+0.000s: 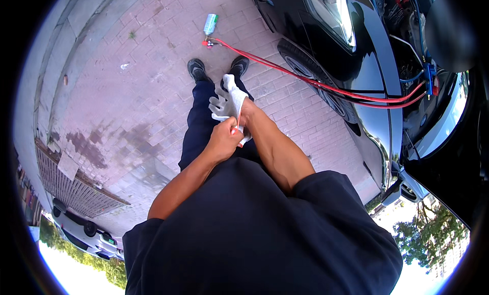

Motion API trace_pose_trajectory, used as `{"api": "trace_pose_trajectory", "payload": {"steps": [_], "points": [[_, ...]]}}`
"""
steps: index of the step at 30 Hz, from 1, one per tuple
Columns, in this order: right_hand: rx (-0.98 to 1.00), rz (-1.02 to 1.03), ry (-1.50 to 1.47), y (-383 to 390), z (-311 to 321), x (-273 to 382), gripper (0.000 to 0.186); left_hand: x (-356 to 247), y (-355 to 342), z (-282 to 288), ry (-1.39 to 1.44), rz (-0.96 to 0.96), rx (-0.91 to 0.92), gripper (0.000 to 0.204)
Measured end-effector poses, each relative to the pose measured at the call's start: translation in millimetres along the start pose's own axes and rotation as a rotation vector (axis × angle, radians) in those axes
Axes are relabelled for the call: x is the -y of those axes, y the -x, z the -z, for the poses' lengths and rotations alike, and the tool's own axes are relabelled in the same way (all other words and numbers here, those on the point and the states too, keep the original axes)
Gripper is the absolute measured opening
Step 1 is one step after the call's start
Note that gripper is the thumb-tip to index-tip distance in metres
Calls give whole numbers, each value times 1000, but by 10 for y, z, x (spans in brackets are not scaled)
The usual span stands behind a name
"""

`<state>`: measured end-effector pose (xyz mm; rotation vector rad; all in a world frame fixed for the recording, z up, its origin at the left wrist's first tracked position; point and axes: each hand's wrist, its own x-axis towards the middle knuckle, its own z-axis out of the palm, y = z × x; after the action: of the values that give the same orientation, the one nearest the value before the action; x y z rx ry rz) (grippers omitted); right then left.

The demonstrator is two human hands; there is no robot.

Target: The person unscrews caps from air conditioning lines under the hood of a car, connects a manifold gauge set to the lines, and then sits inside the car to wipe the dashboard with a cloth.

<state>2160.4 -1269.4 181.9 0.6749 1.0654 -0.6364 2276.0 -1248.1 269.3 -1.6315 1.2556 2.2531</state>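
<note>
A white knitted work glove [235,97] with a grey palm covers most of my right hand [230,100]. Its fingers point away from me and stand apart, some of them loosely bent. Bare skin shows at the right wrist. My left hand [224,139] is bare and closed in a fist at the glove's cuff, pulling a strip of it taut. More white fabric [246,137] with a reddish edge hangs just beside the left fingers; whether it belongs to the same glove I cannot tell. Both hands are in front of my waist, above my dark trousers [196,122].
A black car [351,66] with its hood up stands at the right. Red hoses [316,83] run from a blue gauge manifold [431,77] in its engine bay to a small can [210,24] on the brick paving. A metal grate [76,180] and a parked light-coloured car [84,234] are at the left.
</note>
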Motion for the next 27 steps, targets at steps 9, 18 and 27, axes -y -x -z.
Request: {"api": "trace_pose_trajectory", "payload": {"steps": [9, 18, 27], "points": [[-575, 631, 1448, -1383, 760, 613, 50, 546, -747, 211, 67, 212, -244, 31], [-771, 4, 1761, -3025, 2653, 2338, 55, 1298, -352, 997, -19, 440, -735, 37], [-509, 403, 1313, -1498, 830, 997, 39, 1273, -217, 1141, 30, 231, -689, 31]]}}
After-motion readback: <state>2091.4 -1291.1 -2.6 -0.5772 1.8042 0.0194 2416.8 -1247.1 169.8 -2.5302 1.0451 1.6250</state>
